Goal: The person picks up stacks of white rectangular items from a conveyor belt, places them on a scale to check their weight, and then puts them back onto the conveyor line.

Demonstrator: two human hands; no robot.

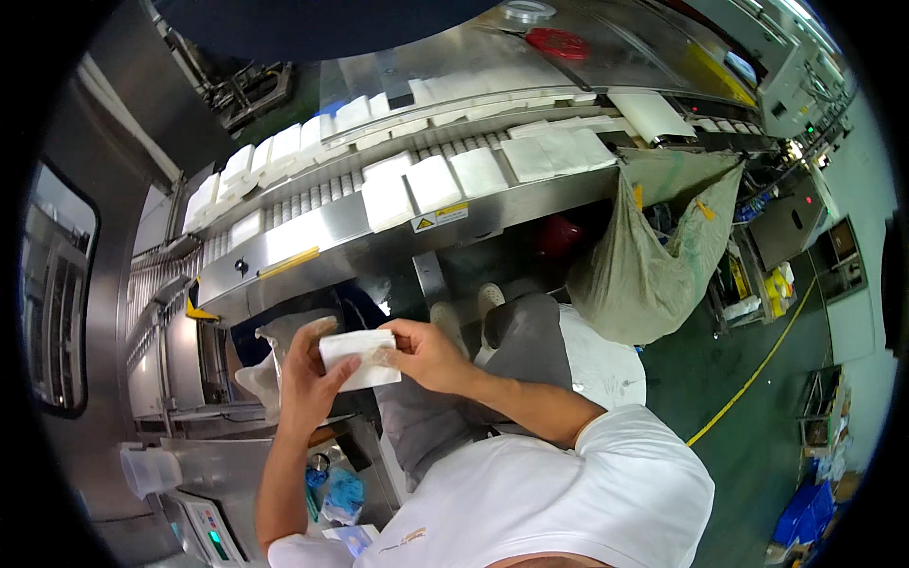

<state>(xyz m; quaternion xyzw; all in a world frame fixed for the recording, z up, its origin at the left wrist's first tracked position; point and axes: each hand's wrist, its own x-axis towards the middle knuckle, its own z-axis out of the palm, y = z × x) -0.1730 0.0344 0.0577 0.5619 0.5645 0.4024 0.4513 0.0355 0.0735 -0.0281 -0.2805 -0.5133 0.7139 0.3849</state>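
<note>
Between my two hands, above my lap, is a small stack of white folded tissues [358, 352]. My left hand [311, 364] grips its left side, with the thumb lying across the front. The fingers of my right hand [417, 355] pinch the right edge of the same stack. Beyond my hands runs a metal roller conveyor [327, 194]. White tissue stacks [434, 184] lie on its near edge, and more white stacks [275, 151] stand in a row along its far side.
A grey-green cloth sack [653, 275] hangs open at the conveyor's right. To my left are a digital scale [206, 530], a clear plastic jug [150, 471] and a blue plastic bundle [343, 494]. A red coil [557, 43] rests on the far metal surface. Blue bins [803, 513] stand far right.
</note>
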